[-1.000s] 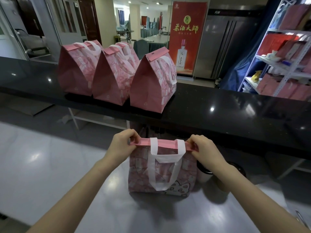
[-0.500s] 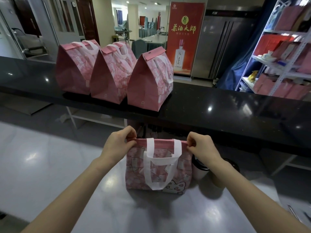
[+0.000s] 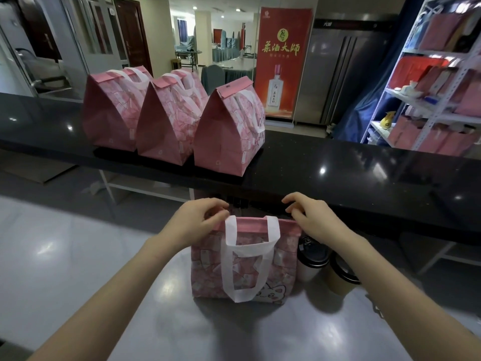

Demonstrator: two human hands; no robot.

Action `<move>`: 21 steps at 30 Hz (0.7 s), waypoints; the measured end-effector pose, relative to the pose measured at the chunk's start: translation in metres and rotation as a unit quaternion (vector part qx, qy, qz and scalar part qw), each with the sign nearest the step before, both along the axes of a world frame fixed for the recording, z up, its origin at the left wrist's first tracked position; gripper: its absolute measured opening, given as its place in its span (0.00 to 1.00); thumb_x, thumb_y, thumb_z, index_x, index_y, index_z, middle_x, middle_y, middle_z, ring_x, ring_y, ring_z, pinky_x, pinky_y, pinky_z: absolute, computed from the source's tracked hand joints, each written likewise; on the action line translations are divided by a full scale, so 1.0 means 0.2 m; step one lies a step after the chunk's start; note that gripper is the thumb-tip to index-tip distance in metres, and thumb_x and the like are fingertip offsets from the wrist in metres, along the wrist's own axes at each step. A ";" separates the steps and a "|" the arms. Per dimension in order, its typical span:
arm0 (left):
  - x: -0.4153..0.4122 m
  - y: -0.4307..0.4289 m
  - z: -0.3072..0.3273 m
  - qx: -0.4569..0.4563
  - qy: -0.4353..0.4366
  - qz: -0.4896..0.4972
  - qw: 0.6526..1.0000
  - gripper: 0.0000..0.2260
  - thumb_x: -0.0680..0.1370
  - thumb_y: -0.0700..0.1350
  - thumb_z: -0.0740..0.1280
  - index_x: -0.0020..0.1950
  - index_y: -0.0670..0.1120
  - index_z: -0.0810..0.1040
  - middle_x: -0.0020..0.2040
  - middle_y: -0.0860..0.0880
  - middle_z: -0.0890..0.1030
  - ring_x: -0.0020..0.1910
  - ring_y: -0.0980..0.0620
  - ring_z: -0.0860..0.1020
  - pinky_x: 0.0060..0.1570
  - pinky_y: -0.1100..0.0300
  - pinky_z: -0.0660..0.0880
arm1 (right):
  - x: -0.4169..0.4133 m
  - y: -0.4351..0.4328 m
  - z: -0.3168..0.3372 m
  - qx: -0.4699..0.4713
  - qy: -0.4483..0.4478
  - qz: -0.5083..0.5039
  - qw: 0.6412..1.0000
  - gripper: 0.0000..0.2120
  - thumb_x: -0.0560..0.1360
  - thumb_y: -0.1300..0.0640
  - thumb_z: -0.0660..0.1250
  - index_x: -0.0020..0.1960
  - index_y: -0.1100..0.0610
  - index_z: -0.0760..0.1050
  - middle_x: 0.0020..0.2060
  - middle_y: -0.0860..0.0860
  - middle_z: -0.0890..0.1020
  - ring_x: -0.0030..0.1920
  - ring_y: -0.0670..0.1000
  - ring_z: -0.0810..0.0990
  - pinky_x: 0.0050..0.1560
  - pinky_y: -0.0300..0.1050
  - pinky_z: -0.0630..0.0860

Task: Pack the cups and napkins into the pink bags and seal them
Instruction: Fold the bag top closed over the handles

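A pink patterned bag [image 3: 244, 264] with a white handle stands upright on the grey table [image 3: 78, 256], its top edge folded flat. My left hand [image 3: 200, 220] grips the bag's top-left corner with curled fingers. My right hand [image 3: 309, 217] holds the top-right corner, its fingertips curled over the back of the edge. Two lidded paper cups stand just right of the bag, a pale cup [image 3: 311, 261] and a brown cup [image 3: 343, 278], partly hidden by my right forearm. No napkins are visible.
Three sealed pink bags [image 3: 226, 134] stand in a row on the black counter [image 3: 364, 178] behind the table. A white shelf rack [image 3: 429, 105] with more pink bags is at the far right. A red banner [image 3: 282, 61] stands beyond the counter.
My hands have shifted a little inward and upward along the bag's top edge, and my fingers now curl over it. The bag has stayed in place.
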State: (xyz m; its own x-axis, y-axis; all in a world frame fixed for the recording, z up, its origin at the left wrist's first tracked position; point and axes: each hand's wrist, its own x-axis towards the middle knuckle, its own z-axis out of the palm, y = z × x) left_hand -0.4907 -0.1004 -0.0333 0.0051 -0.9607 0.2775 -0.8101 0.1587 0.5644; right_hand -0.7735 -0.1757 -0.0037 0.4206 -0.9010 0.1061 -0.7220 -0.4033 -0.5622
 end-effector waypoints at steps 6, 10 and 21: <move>-0.11 -0.06 -0.02 -0.032 -0.141 -0.040 0.989 0.15 0.73 0.58 0.68 0.59 0.57 0.79 0.50 0.60 0.81 0.45 0.62 0.75 0.39 0.69 0.66 | 0.18 0.02 0.00 0.014 0.135 0.089 0.987 0.20 0.75 0.48 0.69 0.66 0.48 0.73 0.59 0.47 0.80 0.57 0.48 0.78 0.58 0.47 0.77; -0.13 -0.06 -0.04 -0.051 -0.152 -0.020 0.987 0.07 0.75 0.53 0.69 0.51 0.55 0.82 0.45 0.57 0.83 0.45 0.56 0.79 0.38 0.63 0.70 | 0.21 0.02 -0.06 -0.053 0.170 0.074 0.981 0.11 0.77 0.54 0.67 0.59 0.49 0.79 0.51 0.49 0.83 0.51 0.50 0.80 0.52 0.48 0.79; -0.17 -0.06 -0.06 -0.077 -0.165 0.001 0.983 0.06 0.76 0.52 0.66 0.48 0.53 0.81 0.43 0.56 0.82 0.44 0.55 0.79 0.38 0.60 0.73 | 0.24 0.03 -0.03 -0.077 0.190 0.083 0.975 0.10 0.78 0.57 0.65 0.57 0.53 0.81 0.49 0.50 0.84 0.50 0.51 0.80 0.53 0.49 0.78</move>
State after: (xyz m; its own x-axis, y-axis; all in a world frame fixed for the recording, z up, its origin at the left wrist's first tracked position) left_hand -0.5255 -0.1132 -0.0454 -0.1082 -0.9069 0.4072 -0.9456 0.2203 0.2393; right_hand -0.7254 -0.1694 -0.0106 0.5952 -0.8025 0.0424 -0.7834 -0.5912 -0.1916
